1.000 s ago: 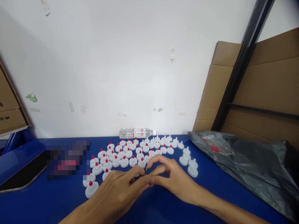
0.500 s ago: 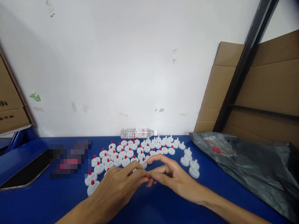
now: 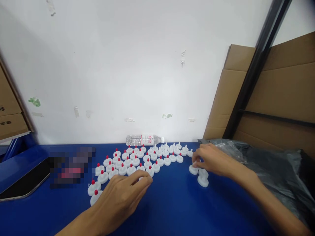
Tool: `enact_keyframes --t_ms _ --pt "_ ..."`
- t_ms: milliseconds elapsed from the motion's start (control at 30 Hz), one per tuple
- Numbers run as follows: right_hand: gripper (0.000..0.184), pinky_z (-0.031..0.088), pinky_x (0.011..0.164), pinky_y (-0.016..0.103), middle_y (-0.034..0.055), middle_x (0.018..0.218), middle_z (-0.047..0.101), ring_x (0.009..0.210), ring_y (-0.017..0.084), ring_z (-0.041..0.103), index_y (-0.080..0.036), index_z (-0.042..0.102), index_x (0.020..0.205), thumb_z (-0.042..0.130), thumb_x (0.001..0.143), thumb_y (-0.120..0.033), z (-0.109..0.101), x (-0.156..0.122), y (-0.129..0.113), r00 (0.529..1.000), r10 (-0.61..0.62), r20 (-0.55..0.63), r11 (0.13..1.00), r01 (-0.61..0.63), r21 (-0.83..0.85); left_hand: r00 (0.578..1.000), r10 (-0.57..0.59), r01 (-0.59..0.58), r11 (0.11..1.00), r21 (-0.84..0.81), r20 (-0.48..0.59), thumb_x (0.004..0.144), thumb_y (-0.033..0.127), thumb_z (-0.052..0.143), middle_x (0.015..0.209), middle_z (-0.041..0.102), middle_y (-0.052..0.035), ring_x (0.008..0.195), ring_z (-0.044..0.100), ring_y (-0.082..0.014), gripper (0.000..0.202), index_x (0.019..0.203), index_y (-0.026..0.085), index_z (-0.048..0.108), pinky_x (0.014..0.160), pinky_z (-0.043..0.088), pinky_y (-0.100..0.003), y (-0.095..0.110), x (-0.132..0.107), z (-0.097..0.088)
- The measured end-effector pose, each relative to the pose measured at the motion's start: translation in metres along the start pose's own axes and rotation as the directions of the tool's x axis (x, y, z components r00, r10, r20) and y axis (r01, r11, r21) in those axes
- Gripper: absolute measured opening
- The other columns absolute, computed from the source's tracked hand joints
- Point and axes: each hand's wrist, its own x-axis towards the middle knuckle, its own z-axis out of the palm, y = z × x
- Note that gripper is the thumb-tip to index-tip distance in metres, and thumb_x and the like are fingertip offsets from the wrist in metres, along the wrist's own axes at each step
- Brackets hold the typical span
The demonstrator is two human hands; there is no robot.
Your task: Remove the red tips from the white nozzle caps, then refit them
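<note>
White plastic nozzle caps stand in rows on the blue table, many with small red tips, such as the red-tipped cap (image 3: pixel 122 169) beyond my left hand (image 3: pixel 128 191). That hand's fingers are pressed together; whatever they hold is hidden. Over on the right, my right hand (image 3: pixel 209 159) closes its fingertips round the nozzle of a white nozzle cap (image 3: pixel 193 169), which sits on the table. Close below it is another white cap without a red tip (image 3: pixel 203 181), overlapping a similar one.
A water bottle (image 3: pixel 141 140) lies along the wall behind the caps. On the right spreads a dark plastic bag (image 3: pixel 268 173), with a small clear bag (image 3: pixel 231 149) on top. A phone (image 3: pixel 27 180) rests at left. Cardboard (image 3: pixel 219 95) leans at the back right.
My hands have parted. The right one has moved right to the bare white caps; the left stays near its place. The red piece seen between the fingers before no longer shows.
</note>
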Motion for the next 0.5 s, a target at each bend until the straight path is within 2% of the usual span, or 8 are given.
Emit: enact_keyframes --t_ms 100,233,300,367,400,500 --pt "0.012 0.045 0.068 0.031 0.0028 0.079 0.074 0.081 0.024 0.067 -0.028 0.079 0.078 0.073 0.086 -0.022 0.002 -0.001 -0.01 0.999 -0.043 0.032 0.998 0.042 0.041 0.999 -0.036 0.036 0.999 -0.03 0.022 0.105 0.015 0.041 0.096 0.071 0.0013 0.065 0.07 -0.0127 0.017 0.106 0.022 0.057 0.05 0.044 -0.024 -0.002 0.002 0.0" --pt "0.012 0.048 0.084 0.032 0.0017 0.1 0.074 0.099 0.022 0.066 -0.029 0.076 0.101 0.067 0.094 -0.032 0.013 0.0 -0.034 0.979 -0.199 0.039 0.95 0.183 0.253 0.998 -0.05 0.052 0.998 -0.037 0.039 0.105 0.017 0.041 0.094 0.07 0.0013 0.065 0.07 -0.0137 0.017 0.105 0.023 0.057 0.05 0.045 -0.025 -0.004 0.005 -0.001" --pt "0.03 0.047 0.093 0.036 0.0037 0.116 0.071 0.11 0.024 0.063 -0.028 0.071 0.117 0.07 0.091 -0.043 0.021 0.0 -0.044 0.966 -0.257 0.027 0.916 0.234 0.326 0.998 -0.048 0.05 0.998 -0.031 0.041 0.105 0.018 0.041 0.095 0.071 0.001 0.067 0.071 -0.0144 0.017 0.105 0.023 0.058 0.05 0.046 -0.025 -0.005 0.004 -0.001" --pt "0.046 0.046 0.097 0.038 0.0064 0.122 0.067 0.115 0.027 0.06 -0.026 0.068 0.124 0.072 0.087 -0.052 0.028 0.0 -0.049 0.961 -0.273 0.032 0.909 0.247 0.337 0.999 -0.039 0.04 0.999 -0.024 0.032 0.105 0.017 0.042 0.097 0.071 0.0008 0.069 0.072 -0.0147 0.017 0.106 0.022 0.058 0.05 0.046 -0.025 -0.005 0.003 -0.001" --pt "0.046 0.046 0.097 0.038 0.0074 0.121 0.067 0.115 0.027 0.061 -0.024 0.067 0.124 0.071 0.088 -0.053 0.03 0.0 -0.051 0.96 -0.277 0.035 0.909 0.25 0.332 0.999 -0.033 0.034 0.999 -0.02 0.026 0.105 0.016 0.042 0.098 0.072 0.0009 0.068 0.072 -0.0145 0.017 0.107 0.022 0.058 0.05 0.046 -0.025 -0.005 0.003 -0.001" --pt "0.033 0.046 0.096 0.039 0.008 0.113 0.068 0.108 0.025 0.063 -0.021 0.067 0.116 0.061 0.097 -0.047 0.031 0.001 -0.055 0.951 -0.31 0.021 0.908 0.289 0.303 1.0 -0.022 0.022 1.0 -0.004 0.017 0.105 0.016 0.041 0.1 0.073 0.0014 0.07 0.074 -0.0143 0.019 0.109 0.022 0.058 0.049 0.047 -0.025 -0.006 0.001 0.0"
